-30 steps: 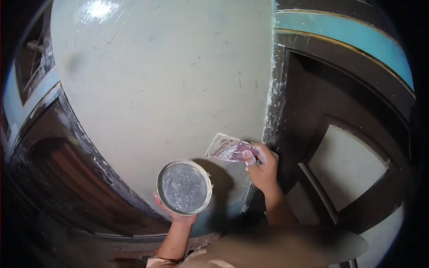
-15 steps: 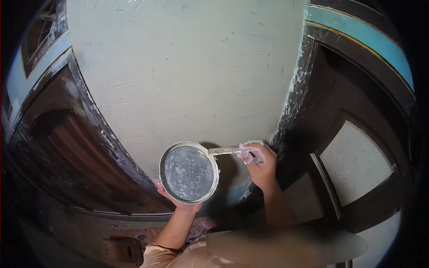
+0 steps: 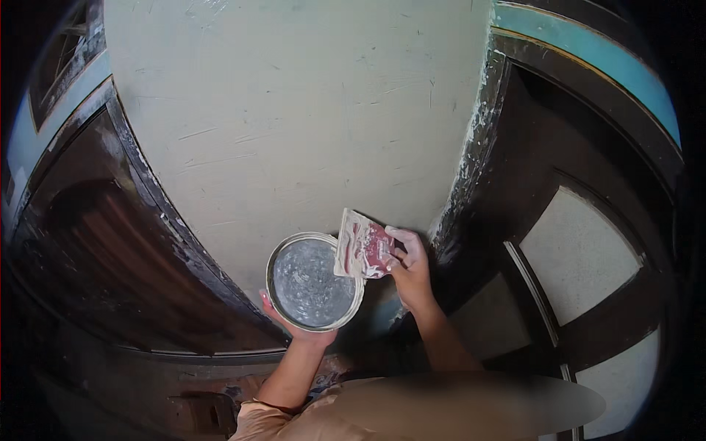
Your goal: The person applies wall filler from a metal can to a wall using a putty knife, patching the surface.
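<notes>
My left hand (image 3: 310, 336) grips a round, shallow pan (image 3: 312, 285) from below and behind. Its grey inside faces me, streaked with white, and pale paste coats its rim. In my right hand (image 3: 413, 266) is a red putty spreader (image 3: 376, 251), pinched between thumb and fingers. Whitish putty smears the spreader's broad face and its straight edge. That edge overlaps the pan's upper right rim; whether it touches cannot be told. Pale putty also covers the fingers of my right hand. Most of the left fingers are hidden behind the pan.
A scratched pale wall (image 3: 294, 132) stands ahead. Dark brown doors flank it, the left door (image 3: 125, 257) with a reddish panel, the right door (image 3: 507, 220) with light panels. Paint flakes from the right door frame (image 3: 474, 140). A brown stool-like object (image 3: 202, 413) sits low at left.
The spreader has turned from edge-on to showing its broad red face. My right hand has shifted left and slightly down, bringing it over the pan's rim. The pan stays almost in place.
</notes>
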Tool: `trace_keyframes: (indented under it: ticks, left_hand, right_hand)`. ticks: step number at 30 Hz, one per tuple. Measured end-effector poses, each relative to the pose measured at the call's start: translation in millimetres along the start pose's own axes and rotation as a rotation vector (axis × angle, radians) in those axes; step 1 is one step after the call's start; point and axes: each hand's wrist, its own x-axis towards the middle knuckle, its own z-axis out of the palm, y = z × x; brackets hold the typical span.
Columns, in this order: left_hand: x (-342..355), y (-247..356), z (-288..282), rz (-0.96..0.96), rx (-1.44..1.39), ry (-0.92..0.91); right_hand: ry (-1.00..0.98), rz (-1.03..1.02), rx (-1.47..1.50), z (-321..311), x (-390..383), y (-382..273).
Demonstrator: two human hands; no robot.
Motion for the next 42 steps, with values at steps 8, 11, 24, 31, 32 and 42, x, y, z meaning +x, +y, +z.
trace_keyframes:
  ticks: [8, 11, 24, 31, 32, 42]
  left_hand:
    - [-0.5, 6.3, 1.5, -0.009, -0.008, -0.074]
    - [1.4, 7.3, 8.2, 0.033, 0.011, -0.098]
    - [-3.0, 2.7, -32.8, -0.511, -0.164, -0.291]
    - [-25.4, -15.8, -68.8, -0.37, -0.14, -0.03]
    - [-27.6, -14.0, -68.7, -0.373, -0.139, -0.034]
    - [-35.1, -21.4, -59.5, -0.31, -0.142, -0.02]
  right_hand:
    - [-0.456, 0.44, 0.009, -25.8, 6.3, -1.7]
    - [-0.394, 0.472, 0.148, -45.9, 7.3, 6.5]
    - [0.141, -0.071, 0.315, -50.7, 124.0, -66.4]
    - [0.129, 0.081, 0.262, -39.5, 122.7, -37.5]
    - [0.121, 0.098, 0.29, -40.6, 115.0, -35.7]
    - [0.035, 0.122, 0.302, -43.6, 120.9, -40.8]
